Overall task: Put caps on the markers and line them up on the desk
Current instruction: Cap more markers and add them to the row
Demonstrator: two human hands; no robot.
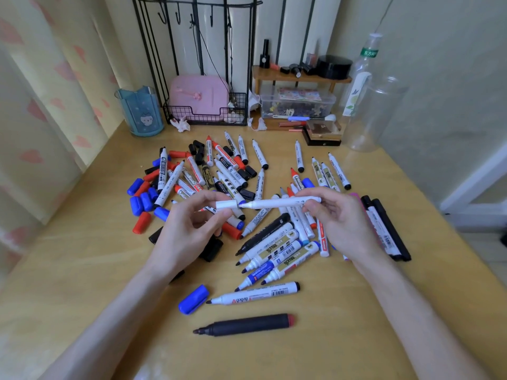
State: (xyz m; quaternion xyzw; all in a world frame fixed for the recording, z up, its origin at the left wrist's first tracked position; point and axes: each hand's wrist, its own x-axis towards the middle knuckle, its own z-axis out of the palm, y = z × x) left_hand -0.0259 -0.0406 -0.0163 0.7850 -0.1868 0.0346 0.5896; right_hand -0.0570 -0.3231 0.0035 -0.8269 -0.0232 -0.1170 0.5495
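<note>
Above the cluttered surface (109, 270), the right grip (337, 218) pinches the light, stiff, probably slick white marker (282, 202) by its rear half, while the left grip (192, 223) pinches the small white cap (226, 204) by its sides, just at the tip.

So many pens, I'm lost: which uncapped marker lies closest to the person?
The black-bodied marker with the red end, lying alone just nearer than the loose blue cap; every other marker lies farther back.
</note>
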